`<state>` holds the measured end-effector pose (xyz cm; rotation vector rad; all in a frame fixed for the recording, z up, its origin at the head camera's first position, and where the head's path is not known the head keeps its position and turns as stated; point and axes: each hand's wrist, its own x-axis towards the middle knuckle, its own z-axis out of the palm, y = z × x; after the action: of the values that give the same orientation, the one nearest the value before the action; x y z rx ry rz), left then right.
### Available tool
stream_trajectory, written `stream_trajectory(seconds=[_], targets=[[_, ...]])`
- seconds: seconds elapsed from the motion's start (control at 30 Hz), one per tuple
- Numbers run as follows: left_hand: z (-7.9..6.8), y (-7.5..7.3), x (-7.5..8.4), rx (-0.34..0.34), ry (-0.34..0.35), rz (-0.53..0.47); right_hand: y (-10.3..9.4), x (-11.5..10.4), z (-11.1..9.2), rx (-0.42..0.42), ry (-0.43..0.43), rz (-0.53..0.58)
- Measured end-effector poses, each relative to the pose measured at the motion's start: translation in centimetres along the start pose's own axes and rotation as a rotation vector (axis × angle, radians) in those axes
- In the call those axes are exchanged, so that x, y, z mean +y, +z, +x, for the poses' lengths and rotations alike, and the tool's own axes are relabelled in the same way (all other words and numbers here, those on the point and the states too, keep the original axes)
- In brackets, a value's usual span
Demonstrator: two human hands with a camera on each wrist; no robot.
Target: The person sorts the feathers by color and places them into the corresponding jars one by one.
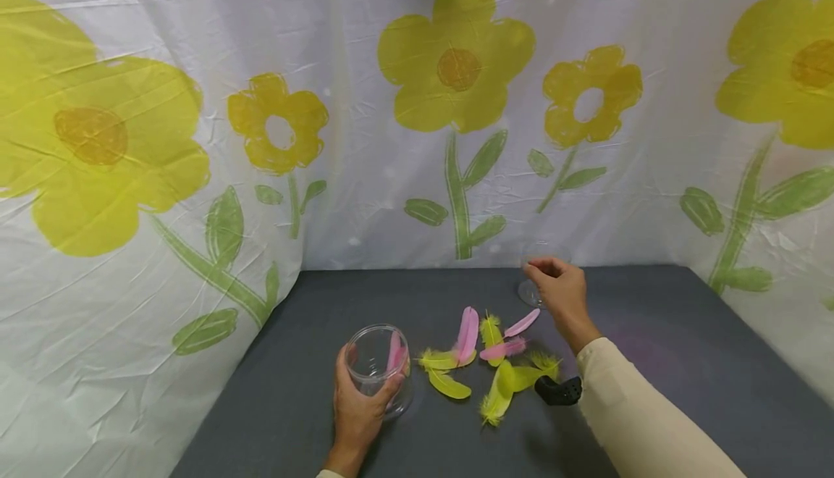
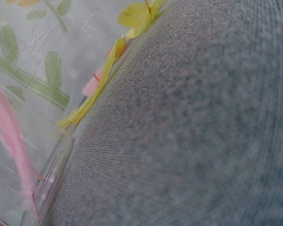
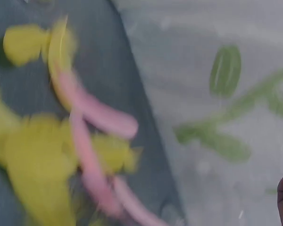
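Observation:
My left hand (image 1: 362,398) grips a clear plastic cup (image 1: 371,339) near the front left, fingers and thumb wrapped round its side. A pink feather (image 1: 395,351) stands inside that cup; the left wrist view shows the same pink feather (image 2: 14,136) through the wall. Farther back on the right, my right hand (image 1: 562,295) is at a second clear cup (image 1: 529,293), thumb and forefinger brought together and overlapping it. I cannot tell whether those fingertips hold anything. Between the hands lie loose yellow feathers (image 1: 449,385) and pink feathers (image 1: 468,333).
The feathers lie spread on a dark grey table (image 1: 293,405). A white cloth (image 1: 365,195) printed with yellow flowers hangs behind it and along both sides. Beside the right sleeve (image 1: 641,405) sits a black device (image 1: 558,391), close to the nearest yellow feathers.

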<state>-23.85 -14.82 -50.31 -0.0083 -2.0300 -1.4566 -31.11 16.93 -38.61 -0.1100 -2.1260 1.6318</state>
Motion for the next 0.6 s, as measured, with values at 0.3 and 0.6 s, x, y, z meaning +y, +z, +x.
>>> stream_trajectory(seconds=[0.3, 0.6], targets=[[0.0, 0.0, -0.1, 0.002, 0.002, 0.006, -2.1, 5.3, -0.2, -0.077, 0.086, -0.229], [0.0, 0.0, 0.0, -0.006, -0.009, -0.002, -1.7, 9.0, -1.7, -0.169, 0.115, -0.37]])
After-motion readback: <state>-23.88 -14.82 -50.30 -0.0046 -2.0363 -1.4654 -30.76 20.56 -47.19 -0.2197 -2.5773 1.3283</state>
